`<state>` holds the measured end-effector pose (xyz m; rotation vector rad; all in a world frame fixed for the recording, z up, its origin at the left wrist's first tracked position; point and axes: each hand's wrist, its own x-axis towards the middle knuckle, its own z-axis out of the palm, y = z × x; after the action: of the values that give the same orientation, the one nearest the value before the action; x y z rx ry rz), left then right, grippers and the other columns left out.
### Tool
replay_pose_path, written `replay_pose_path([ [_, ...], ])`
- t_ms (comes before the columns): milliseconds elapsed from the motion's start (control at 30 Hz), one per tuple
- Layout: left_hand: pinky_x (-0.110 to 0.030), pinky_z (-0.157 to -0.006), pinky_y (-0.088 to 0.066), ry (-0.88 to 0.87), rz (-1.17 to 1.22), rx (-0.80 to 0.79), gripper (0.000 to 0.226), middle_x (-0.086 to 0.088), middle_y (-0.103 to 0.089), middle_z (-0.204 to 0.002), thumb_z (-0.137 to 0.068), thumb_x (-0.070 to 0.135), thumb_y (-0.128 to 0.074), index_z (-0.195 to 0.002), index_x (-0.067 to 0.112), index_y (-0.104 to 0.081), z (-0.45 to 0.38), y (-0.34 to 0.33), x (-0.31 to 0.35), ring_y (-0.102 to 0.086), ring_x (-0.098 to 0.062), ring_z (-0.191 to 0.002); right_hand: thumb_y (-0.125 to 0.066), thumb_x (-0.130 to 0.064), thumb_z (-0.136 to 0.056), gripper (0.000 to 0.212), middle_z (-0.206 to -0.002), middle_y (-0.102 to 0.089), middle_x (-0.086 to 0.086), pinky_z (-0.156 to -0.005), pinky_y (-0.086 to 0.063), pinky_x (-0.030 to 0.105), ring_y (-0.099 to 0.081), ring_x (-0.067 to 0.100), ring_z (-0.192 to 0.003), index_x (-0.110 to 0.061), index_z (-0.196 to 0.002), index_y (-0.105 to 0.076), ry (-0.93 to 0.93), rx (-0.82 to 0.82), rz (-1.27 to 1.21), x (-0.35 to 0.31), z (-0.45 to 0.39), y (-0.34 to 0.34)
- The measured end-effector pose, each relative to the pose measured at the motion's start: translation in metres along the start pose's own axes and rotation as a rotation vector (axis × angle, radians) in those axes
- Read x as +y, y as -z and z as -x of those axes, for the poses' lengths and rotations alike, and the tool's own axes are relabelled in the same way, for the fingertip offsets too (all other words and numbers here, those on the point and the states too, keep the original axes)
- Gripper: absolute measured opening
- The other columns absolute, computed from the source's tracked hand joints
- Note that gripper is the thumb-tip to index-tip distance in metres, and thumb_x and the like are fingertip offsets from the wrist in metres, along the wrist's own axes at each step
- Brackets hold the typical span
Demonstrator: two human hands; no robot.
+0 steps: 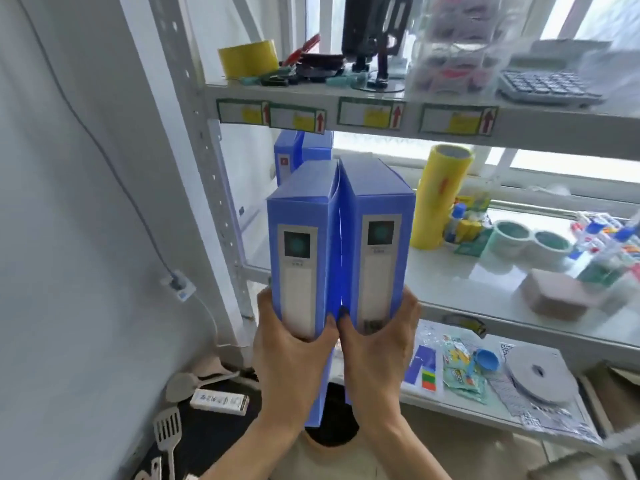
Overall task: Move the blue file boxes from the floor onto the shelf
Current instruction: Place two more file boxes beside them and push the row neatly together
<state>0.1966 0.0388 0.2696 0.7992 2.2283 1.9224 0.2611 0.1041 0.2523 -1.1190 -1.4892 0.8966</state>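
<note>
Two blue file boxes are held upright side by side in front of the white shelf unit, spines with grey labels facing me. My left hand (291, 355) grips the lower end of the left blue file box (301, 237). My right hand (377, 351) grips the lower end of the right blue file box (377, 230). The boxes touch along their inner edges and are lifted clear of the floor, level with the middle shelf (450, 282). Another blue file box (298, 150) stands upright at the back left of that shelf, partly hidden behind the held pair.
The middle shelf carries a yellow roll (440, 195), tape rolls (530, 237), glue bottles and a pink block (561, 296). The upper shelf (381, 116) holds yellow tape, a calculator (550, 84) and small tools. A power strip (220, 401) and spatula (168, 431) lie on the floor.
</note>
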Motion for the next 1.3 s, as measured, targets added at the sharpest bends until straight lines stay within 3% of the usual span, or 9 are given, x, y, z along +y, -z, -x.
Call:
replay_pose_path([
  [233, -0.031, -0.081, -0.060, -0.006, -0.016, -0.088, 0.069, 0.003, -0.064, -0.113, -0.069, 0.040, -0.080, -0.125, 0.020, -0.045, -0.022, -0.061, 0.003, -0.065, -0.019, -0.098, -0.083, -0.027, -0.070, 0.072, -0.112, -0.045, -0.012, -0.072, -0.044, 0.020, -0.049, 0.010, -0.099, -0.029, -0.129, -0.042, 0.009, 0.126, 0.013, 0.021, -0.049, 0.005],
  [433, 0.001, -0.066, -0.047, -0.050, 0.059, -0.079, 0.071, 0.007, -0.062, -0.109, -0.070, 0.035, -0.082, -0.128, 0.017, -0.044, -0.069, -0.110, -0.004, -0.063, -0.011, -0.090, -0.081, -0.033, -0.072, 0.070, -0.119, -0.052, -0.011, -0.084, -0.056, 0.039, -0.055, 0.014, -0.105, -0.033, -0.129, -0.040, 0.004, 0.156, -0.039, 0.039, -0.105, -0.021],
  [600, -0.021, -0.082, -0.051, -0.050, 0.069, -0.059, 0.076, 0.002, -0.066, -0.117, -0.069, 0.036, -0.082, -0.133, 0.017, -0.045, -0.121, -0.152, -0.016, -0.065, -0.018, -0.101, -0.081, -0.037, -0.072, 0.073, -0.122, -0.053, -0.016, -0.091, -0.054, 0.046, -0.056, 0.013, -0.107, -0.037, -0.133, -0.039, -0.013, 0.149, -0.079, 0.057, -0.155, -0.053],
  [767, -0.004, -0.074, -0.044, -0.065, 0.088, -0.075, 0.072, 0.010, -0.059, -0.113, -0.073, 0.035, -0.080, -0.133, 0.022, -0.042, -0.153, -0.186, -0.023, -0.061, -0.015, -0.103, -0.076, -0.044, -0.075, 0.071, -0.126, -0.053, -0.011, -0.093, -0.054, 0.046, -0.055, 0.016, -0.117, -0.035, -0.135, -0.040, -0.023, 0.116, -0.151, 0.071, -0.190, -0.079],
  [900, -0.025, -0.083, -0.057, -0.069, 0.103, -0.059, 0.069, 0.010, -0.057, -0.113, -0.075, 0.033, -0.079, -0.132, 0.020, -0.043, -0.172, -0.204, -0.032, -0.061, -0.016, -0.105, -0.077, -0.040, -0.077, 0.071, -0.128, -0.053, -0.010, -0.094, -0.054, 0.045, -0.054, 0.015, -0.119, -0.035, -0.138, -0.040, -0.023, 0.079, -0.166, 0.084, -0.209, -0.094],
  [1033, -0.014, -0.079, -0.053, -0.077, 0.124, -0.054, 0.071, 0.005, -0.060, -0.117, -0.076, 0.030, -0.078, -0.135, 0.016, -0.042, -0.186, -0.212, -0.041, -0.062, -0.015, -0.102, -0.080, -0.034, -0.076, 0.076, -0.130, -0.050, -0.009, -0.096, -0.053, 0.044, -0.051, 0.012, -0.121, -0.031, -0.139, -0.038, 0.009, 0.046, -0.142, 0.098, -0.219, -0.103],
  [1167, -0.017, -0.076, -0.059, -0.046, 0.123, -0.154, 0.069, 0.001, -0.061, -0.125, -0.080, 0.033, -0.074, -0.138, 0.019, -0.038, -0.190, -0.212, -0.055, -0.065, -0.015, -0.104, -0.082, -0.034, -0.076, 0.082, -0.135, -0.047, -0.004, -0.098, -0.053, 0.043, -0.049, 0.014, -0.125, -0.026, -0.142, -0.035, 0.039, 0.002, -0.097, 0.109, -0.219, -0.102],
  [1233, -0.009, -0.072, -0.056, -0.036, 0.107, -0.200, 0.067, 0.002, -0.059, -0.128, -0.084, 0.031, -0.071, -0.139, 0.020, -0.035, -0.186, -0.209, -0.060, -0.064, -0.014, -0.107, -0.082, -0.032, -0.076, 0.085, -0.137, -0.046, -0.001, -0.100, -0.052, 0.041, -0.048, 0.014, -0.126, -0.020, -0.145, -0.034, 0.073, -0.028, -0.071, 0.114, -0.220, -0.098],
  [1300, -0.007, -0.084, -0.050, -0.020, 0.053, -0.242, 0.070, 0.009, -0.051, -0.138, -0.087, 0.032, -0.067, -0.145, 0.021, -0.029, -0.175, -0.204, -0.066, -0.058, -0.009, -0.120, -0.083, -0.029, -0.075, 0.089, -0.141, -0.045, 0.001, -0.104, -0.049, 0.041, -0.046, 0.016, -0.131, -0.017, -0.148, -0.032, 0.087, -0.074, -0.042, 0.122, -0.219, -0.091],
])
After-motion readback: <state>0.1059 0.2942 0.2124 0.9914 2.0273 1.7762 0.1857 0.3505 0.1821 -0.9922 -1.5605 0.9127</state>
